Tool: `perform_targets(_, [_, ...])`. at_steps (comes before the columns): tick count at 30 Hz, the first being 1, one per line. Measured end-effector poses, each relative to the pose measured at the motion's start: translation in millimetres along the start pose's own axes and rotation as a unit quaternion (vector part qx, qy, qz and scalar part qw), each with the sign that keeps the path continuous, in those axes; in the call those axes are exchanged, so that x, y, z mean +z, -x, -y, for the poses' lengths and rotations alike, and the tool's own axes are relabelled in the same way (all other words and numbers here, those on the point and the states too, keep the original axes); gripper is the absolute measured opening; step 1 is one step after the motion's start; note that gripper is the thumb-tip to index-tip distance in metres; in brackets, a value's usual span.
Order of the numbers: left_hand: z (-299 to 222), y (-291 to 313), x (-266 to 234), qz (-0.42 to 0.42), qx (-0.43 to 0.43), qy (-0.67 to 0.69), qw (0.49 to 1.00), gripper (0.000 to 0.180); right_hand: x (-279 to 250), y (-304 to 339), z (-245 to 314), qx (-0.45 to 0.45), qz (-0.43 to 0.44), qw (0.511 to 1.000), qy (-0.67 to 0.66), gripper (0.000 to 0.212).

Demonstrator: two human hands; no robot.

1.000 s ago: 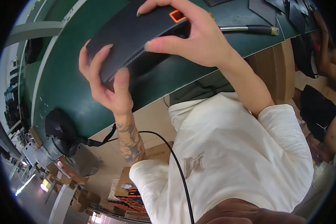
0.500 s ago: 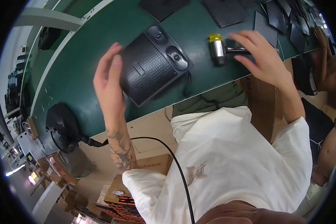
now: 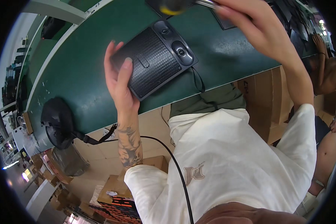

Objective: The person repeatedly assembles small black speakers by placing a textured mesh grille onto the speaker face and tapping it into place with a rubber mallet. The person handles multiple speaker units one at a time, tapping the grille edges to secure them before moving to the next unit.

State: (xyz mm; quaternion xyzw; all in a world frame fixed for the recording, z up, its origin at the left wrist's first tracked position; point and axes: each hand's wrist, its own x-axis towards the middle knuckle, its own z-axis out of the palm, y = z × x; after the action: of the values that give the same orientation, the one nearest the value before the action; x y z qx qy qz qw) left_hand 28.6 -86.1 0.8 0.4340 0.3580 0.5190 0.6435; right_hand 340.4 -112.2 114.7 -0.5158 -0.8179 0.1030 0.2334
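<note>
A black box-shaped speaker (image 3: 153,61) lies on the green tabletop (image 3: 82,74), its textured grille and two round drivers facing up. A thin strap hangs from its near right corner. My left hand (image 3: 119,80) is closed around the speaker's left end, thumb on the grille and fingers behind the far edge. Above the speaker's far right side, my right hand (image 3: 255,28) holds a small mallet (image 3: 207,3) by its metal handle. The mallet's head is smeared by motion, with a yellow face showing. The upper part of the right hand runs out of the picture.
A black bag (image 3: 56,121) with a strap sits at the table's left end. Dark flat panels (image 3: 224,21) lie at the back and right. A co-worker's hand (image 3: 319,43) rests at the far right. A cardboard box (image 3: 263,104) stands below the table edge. A black cable (image 3: 170,151) crosses my front.
My right hand has taken hold of the mallet and lifted it up and leftward over the table. My left hand has closed on the speaker, which has shifted slightly.
</note>
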Motion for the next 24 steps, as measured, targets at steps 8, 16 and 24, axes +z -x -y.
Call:
perform_targets(8, [3.1, -3.8, -1.8, -0.006, -0.001, 0.002, 1.0, 0.068, 15.9, -65.1, 16.7, -0.032, 0.158, 0.984, -0.073, 0.02])
perform_targets(16, [0.6, -3.6, -5.1, 0.001, -0.01, 0.011, 1.0, 0.068, -12.2, -87.6, 59.3, -0.042, 0.101, 0.991, -0.075, 0.027])
perform_targets(24, [5.2, -2.2, -3.4, -0.015, -0.01, 0.037, 0.999, 0.067, 16.1, -110.1, 62.9, -0.074, 0.297, 0.95, -0.065, 0.015])
